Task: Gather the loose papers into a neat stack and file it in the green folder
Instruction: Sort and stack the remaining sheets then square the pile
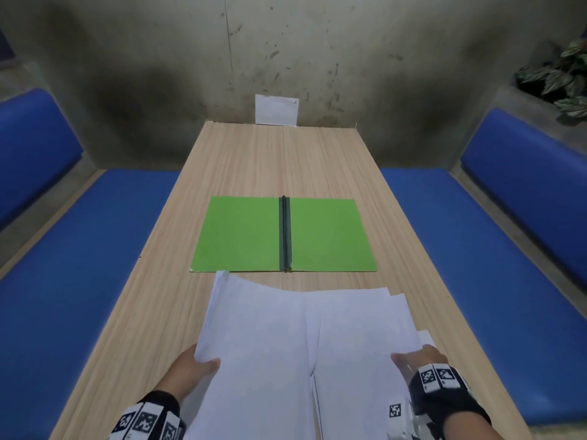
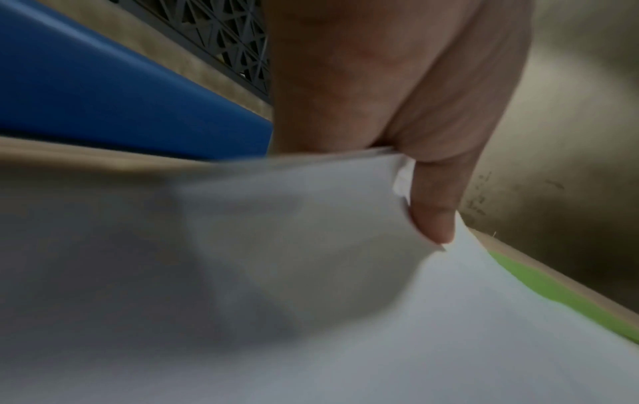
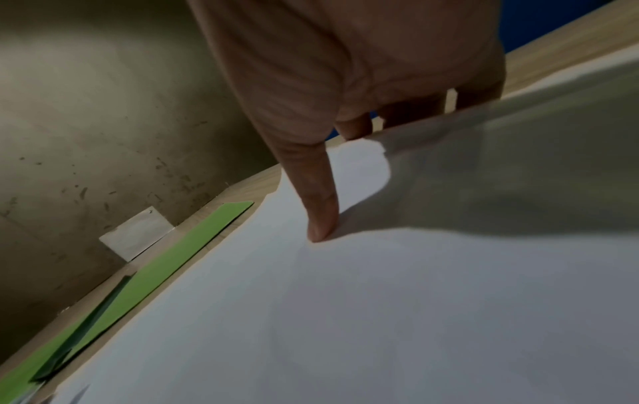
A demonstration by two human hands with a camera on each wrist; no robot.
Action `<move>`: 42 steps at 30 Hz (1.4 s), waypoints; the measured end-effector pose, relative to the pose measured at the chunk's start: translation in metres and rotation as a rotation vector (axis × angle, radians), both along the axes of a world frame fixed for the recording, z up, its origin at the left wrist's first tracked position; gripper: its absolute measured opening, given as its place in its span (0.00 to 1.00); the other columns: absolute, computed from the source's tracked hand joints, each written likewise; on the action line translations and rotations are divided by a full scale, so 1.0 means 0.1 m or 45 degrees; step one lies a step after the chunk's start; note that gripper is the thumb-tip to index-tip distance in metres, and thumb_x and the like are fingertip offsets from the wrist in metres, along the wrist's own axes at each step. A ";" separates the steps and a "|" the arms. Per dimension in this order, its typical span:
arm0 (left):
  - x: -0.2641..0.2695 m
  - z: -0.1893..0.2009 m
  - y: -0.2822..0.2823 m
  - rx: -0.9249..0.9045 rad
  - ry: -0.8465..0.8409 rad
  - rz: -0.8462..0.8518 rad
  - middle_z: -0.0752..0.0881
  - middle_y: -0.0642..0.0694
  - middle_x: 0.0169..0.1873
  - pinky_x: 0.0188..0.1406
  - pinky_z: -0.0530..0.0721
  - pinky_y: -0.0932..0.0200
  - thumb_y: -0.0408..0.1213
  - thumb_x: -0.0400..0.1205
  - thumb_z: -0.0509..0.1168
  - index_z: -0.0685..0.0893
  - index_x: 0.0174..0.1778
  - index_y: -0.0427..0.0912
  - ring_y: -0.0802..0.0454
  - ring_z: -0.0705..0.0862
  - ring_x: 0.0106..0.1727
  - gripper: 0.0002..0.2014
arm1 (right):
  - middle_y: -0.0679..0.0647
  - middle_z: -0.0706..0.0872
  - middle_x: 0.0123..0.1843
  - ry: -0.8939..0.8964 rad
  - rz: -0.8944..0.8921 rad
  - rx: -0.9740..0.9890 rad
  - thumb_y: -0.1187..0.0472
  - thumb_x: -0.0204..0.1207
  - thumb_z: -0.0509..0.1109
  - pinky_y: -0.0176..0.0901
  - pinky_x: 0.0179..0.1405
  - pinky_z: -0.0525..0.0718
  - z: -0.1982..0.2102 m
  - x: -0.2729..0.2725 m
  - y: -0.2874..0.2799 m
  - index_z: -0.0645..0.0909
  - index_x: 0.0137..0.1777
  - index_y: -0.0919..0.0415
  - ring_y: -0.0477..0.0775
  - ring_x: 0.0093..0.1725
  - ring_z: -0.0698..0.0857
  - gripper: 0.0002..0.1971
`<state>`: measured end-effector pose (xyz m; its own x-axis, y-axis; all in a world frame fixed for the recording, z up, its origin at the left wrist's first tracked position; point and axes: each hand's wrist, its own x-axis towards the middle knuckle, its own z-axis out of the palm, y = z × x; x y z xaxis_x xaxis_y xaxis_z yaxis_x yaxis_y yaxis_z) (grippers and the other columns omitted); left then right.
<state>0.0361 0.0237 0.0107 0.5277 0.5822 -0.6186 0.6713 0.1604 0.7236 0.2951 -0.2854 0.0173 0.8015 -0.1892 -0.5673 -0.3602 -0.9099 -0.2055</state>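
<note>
Several white papers (image 1: 295, 338) lie fanned and overlapping near the front of the wooden table (image 1: 254, 160). My left hand (image 1: 197, 365) pinches their left edge, thumb on top and fingers beneath; the left wrist view shows the thumb (image 2: 435, 207) pressing the papers (image 2: 345, 273). My right hand (image 1: 413, 358) holds the right edge, thumb (image 3: 321, 207) on the papers (image 3: 380, 314) and fingers under them. The green folder (image 1: 282, 236) lies open and flat just beyond the papers, with a dark spine down its middle. Slivers of the folder (image 2: 560, 295) (image 3: 166, 262) show in both wrist views.
Blue cushioned benches (image 1: 79, 281) (image 1: 476, 265) run along both sides of the table. A small white sheet (image 1: 276, 109) leans on the stained wall at the table's far end. A leafy plant (image 1: 559, 77) sits on a ledge at the upper right.
</note>
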 end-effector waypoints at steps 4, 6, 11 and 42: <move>-0.03 0.27 0.07 -0.241 -0.224 0.079 0.89 0.33 0.53 0.60 0.81 0.40 0.29 0.78 0.66 0.79 0.65 0.34 0.34 0.87 0.54 0.18 | 0.61 0.73 0.63 -0.028 0.013 -0.050 0.54 0.61 0.72 0.46 0.46 0.80 -0.06 0.02 0.02 0.74 0.62 0.61 0.64 0.60 0.79 0.27; -0.05 0.41 0.10 -0.380 -0.348 0.143 0.89 0.32 0.54 0.57 0.82 0.42 0.29 0.76 0.67 0.80 0.64 0.33 0.34 0.87 0.55 0.20 | 0.61 0.78 0.64 -0.022 0.055 -0.040 0.56 0.63 0.72 0.46 0.49 0.83 -0.08 0.07 0.02 0.76 0.63 0.63 0.63 0.58 0.82 0.27; -0.20 0.60 0.26 -0.688 -0.560 0.326 0.89 0.31 0.53 0.46 0.88 0.40 0.34 0.67 0.74 0.83 0.58 0.31 0.35 0.90 0.48 0.24 | 0.61 0.77 0.62 -0.011 0.073 -0.065 0.58 0.64 0.72 0.45 0.44 0.83 -0.07 0.11 -0.04 0.77 0.61 0.63 0.62 0.53 0.82 0.24; -0.38 0.01 0.19 -0.476 -0.225 0.488 0.87 0.38 0.48 0.62 0.74 0.44 0.29 0.83 0.59 0.74 0.68 0.30 0.39 0.81 0.53 0.17 | 0.48 0.73 0.66 0.011 1.465 -0.073 0.58 0.66 0.75 0.42 0.63 0.72 -0.01 0.11 0.39 0.83 0.56 0.56 0.52 0.67 0.74 0.17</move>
